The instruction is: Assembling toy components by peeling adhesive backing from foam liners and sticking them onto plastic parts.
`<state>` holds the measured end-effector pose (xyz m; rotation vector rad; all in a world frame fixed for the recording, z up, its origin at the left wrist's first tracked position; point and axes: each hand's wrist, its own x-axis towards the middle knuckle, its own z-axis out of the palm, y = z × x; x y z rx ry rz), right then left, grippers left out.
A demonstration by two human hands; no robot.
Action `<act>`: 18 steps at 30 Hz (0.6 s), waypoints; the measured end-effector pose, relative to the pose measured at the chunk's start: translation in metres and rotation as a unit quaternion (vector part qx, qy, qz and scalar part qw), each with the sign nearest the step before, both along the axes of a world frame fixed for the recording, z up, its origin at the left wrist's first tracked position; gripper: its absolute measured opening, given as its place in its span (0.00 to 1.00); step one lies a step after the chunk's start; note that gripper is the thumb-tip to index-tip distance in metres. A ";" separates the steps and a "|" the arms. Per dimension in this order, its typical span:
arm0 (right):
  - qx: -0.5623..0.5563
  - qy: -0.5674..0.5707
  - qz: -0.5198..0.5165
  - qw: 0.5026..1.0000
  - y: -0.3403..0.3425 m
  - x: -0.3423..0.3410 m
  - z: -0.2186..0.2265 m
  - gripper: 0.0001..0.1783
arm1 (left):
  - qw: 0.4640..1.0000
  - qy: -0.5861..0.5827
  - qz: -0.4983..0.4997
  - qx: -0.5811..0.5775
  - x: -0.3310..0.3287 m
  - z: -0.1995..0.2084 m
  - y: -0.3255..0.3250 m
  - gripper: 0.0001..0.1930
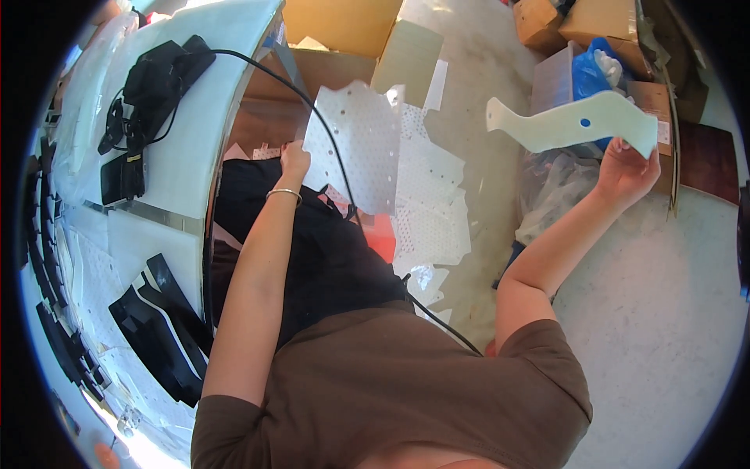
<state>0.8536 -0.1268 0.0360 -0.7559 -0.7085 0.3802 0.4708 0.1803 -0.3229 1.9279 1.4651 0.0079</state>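
My right hand (pixel 630 173), raised at the right, pinches the lower right end of a pale, wavy flat piece (pixel 558 127) with one round hole. The piece is held up in the air, with its other end pointing left. Over my lap, my left hand (pixel 295 162) is closed at the left edge of a white perforated sheet (pixel 355 148) with ragged edges. That sheet stands tilted, partly behind a black cable (pixel 332 133). More white perforated sheets (pixel 433 191) lie below and beside it.
On the white table (pixel 168 176) at the left are a black bag-like bundle (pixel 160 74) with cords and several black strips (pixel 160 336). An open cardboard box (pixel 336 66) stands ahead. Boxes, a blue bag (pixel 591 69) and clear plastic (pixel 551 191) crowd the right.
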 end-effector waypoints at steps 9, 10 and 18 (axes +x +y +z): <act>0.002 -0.037 0.324 0.945 0.150 -0.130 0.087 0.13 | 0.966 0.056 -0.224 0.115 -0.027 0.175 -0.093 0.11; 0.013 -0.041 0.354 0.934 0.164 -0.156 0.101 0.13 | 0.968 0.107 -0.214 0.074 -0.046 0.233 -0.121 0.12; 0.088 -0.315 0.546 0.771 0.237 -0.373 0.186 0.18 | 0.909 -0.351 0.178 0.140 -0.227 0.431 -0.209 0.21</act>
